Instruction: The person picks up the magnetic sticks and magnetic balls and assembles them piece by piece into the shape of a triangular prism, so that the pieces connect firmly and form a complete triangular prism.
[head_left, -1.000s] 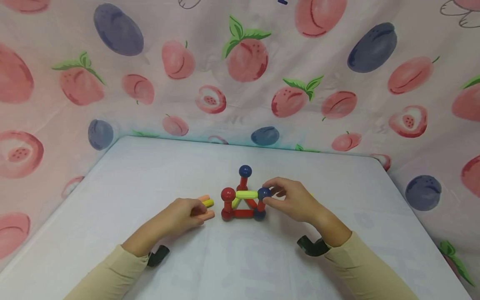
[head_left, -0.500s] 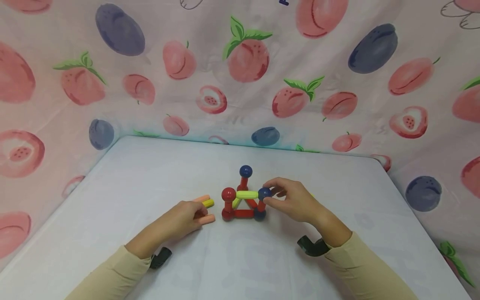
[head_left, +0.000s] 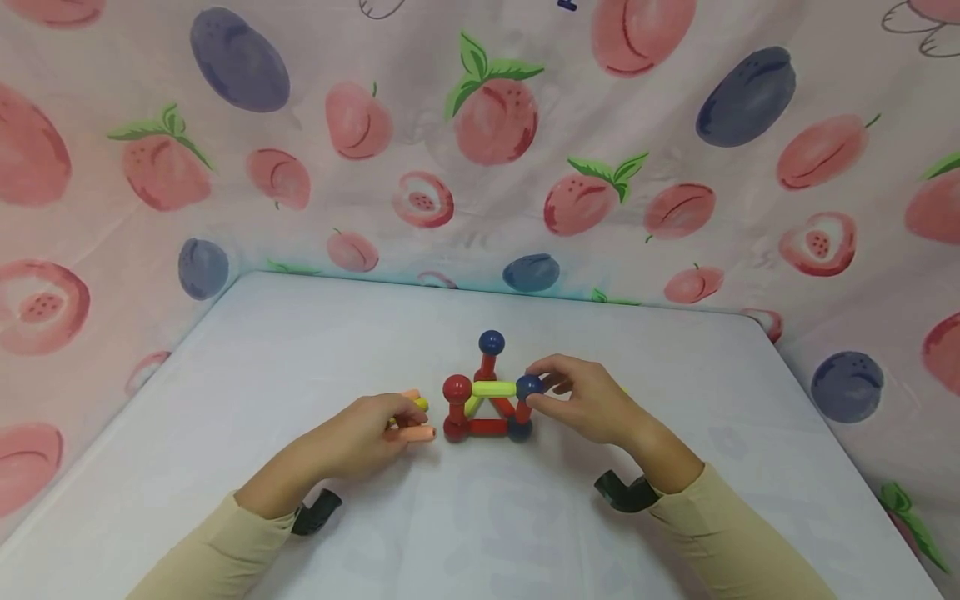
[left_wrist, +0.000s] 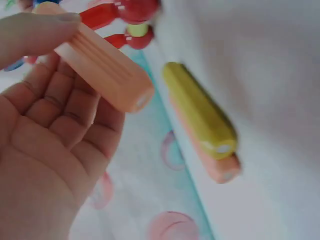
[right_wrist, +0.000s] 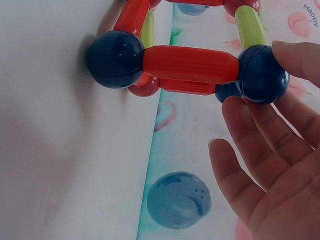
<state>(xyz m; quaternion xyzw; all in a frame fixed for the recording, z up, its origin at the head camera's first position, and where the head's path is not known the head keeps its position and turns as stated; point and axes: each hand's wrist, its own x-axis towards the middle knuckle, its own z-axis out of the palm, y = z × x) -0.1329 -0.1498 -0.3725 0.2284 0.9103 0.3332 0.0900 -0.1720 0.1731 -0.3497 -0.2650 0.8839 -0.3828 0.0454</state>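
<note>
The left hand pinches an orange rod between thumb and fingers; in the left wrist view that orange rod is off the surface. A yellow rod and a second orange rod lie side by side near it. At the table's middle stands a frame of balls and rods, with a red ball joined by a yellow-green rod to a blue ball. The right hand holds this upper blue ball by thumb and fingertips. Another blue ball tops the rear red rod.
The white table meets a fruit-print cloth at its back edge. A small yellow piece shows behind the right hand. Dark curved pieces sit at both wrists.
The left hand has shifted slightly, and the orange rod in it has moved a little toward the frame. The right hand and the frame have stayed where they were.
</note>
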